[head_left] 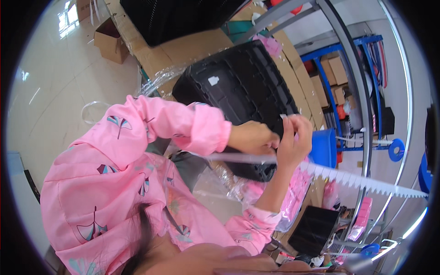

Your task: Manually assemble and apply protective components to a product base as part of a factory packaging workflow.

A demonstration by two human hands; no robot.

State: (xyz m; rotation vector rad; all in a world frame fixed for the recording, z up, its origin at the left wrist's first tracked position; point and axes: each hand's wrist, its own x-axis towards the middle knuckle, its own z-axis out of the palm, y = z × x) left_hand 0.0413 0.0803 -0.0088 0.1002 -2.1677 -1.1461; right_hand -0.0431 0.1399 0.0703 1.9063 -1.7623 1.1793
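Note:
My left hand (254,137) reaches across from the left, its fingers curled closed and almost touching my right hand. What they hold, if anything, is hidden. My right hand (297,140) is raised, thumb and forefinger pinched on a small white piece (283,117). A long pale strip (353,178) with toothed edges runs in from the right, crosses by my right wrist and goes on under my left hand, blurred there. Behind both hands a large black moulded plastic case (233,87) rests on cardboard, with a small white patch (213,81) on it.
Clear plastic film (169,75) and pink wrapped packs (295,197) lie around the case. Blue reels (396,150) hang at the right by a metal frame (355,68). A blue bin (324,146), another black case (178,16) and a cardboard box (110,43) stand nearby.

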